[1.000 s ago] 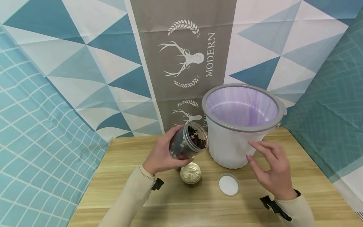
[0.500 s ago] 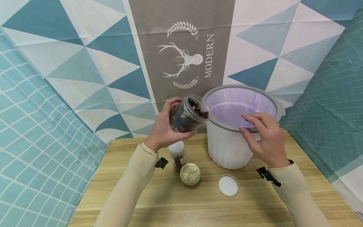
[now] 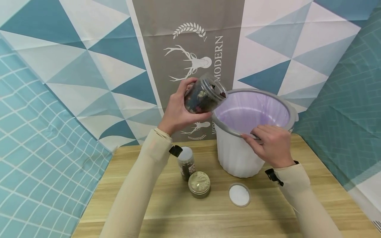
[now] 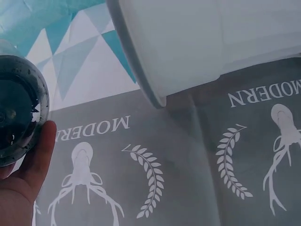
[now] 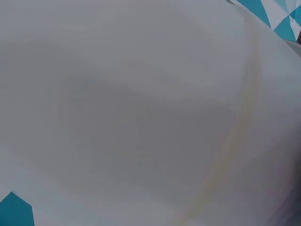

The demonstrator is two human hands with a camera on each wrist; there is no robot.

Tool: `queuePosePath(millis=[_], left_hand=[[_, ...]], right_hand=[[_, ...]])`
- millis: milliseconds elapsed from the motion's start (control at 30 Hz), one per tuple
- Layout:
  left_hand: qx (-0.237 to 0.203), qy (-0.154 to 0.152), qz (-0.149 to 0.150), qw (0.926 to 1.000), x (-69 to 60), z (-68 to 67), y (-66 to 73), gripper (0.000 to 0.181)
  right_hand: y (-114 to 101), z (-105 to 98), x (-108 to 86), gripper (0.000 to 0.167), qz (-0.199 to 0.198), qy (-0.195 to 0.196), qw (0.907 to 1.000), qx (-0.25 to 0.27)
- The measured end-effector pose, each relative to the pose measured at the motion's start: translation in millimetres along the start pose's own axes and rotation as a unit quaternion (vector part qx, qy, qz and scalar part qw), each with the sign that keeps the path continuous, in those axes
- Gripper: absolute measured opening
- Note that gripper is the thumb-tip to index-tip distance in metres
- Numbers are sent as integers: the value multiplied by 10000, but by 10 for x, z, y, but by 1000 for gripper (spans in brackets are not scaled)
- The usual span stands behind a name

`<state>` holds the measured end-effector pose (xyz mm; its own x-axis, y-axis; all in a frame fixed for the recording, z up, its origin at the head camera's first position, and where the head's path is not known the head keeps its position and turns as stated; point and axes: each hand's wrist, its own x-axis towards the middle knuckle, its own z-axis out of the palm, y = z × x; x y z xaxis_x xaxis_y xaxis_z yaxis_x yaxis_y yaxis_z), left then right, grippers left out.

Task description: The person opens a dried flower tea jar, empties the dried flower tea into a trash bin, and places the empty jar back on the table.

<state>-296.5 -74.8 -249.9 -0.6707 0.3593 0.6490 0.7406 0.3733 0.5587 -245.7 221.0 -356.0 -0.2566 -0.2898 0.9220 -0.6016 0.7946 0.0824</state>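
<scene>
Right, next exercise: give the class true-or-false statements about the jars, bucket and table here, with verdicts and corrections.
1. The left grip holds a tilted clear jar. True.
2. The clear jar is empty. False: dark pieces are inside.
3. The right grip holds the bucket by its rim. True.
4. The bucket's inside is green. False: it is purple.
5. A gold-topped container stands on the table. True.
</scene>
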Motion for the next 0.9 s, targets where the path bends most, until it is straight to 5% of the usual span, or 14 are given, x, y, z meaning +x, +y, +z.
queuePosePath(millis=[500, 900], left_hand=[[457, 53, 101, 9989, 268, 86, -24, 92], [-500, -71, 27, 9987, 264, 335, -98, 87]], right_hand=[[130, -31, 5, 61, -99, 127, 9995, 280], [167, -12, 12, 55, -44, 363, 9980, 514]])
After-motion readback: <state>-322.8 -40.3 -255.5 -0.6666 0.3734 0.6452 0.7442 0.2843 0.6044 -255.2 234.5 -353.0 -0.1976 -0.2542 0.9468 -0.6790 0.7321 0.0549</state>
